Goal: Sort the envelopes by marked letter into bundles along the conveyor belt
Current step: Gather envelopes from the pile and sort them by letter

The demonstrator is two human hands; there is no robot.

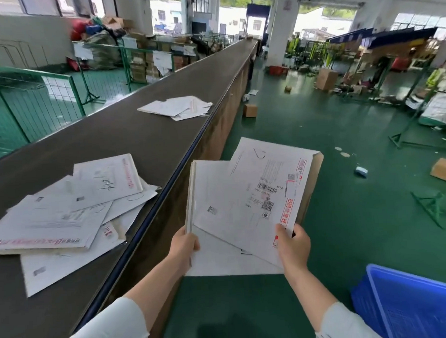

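Observation:
I hold a stack of white envelopes (219,220) over the green floor, just right of the conveyor belt (144,136). My left hand (184,243) grips the stack's lower left edge. My right hand (294,245) pinches the lower corner of the top envelope (266,184), which lies tilted and carries a barcode label and red print. A loose bundle of envelopes (73,211) lies on the belt at the near left. A smaller bundle (178,107) sits farther along the belt near its right edge.
A blue plastic crate (411,303) stands on the floor at the lower right. Cardboard boxes (250,110) and scraps litter the green floor. Green wire fencing (35,100) runs along the belt's far side. Racks and parcels crowd the right background.

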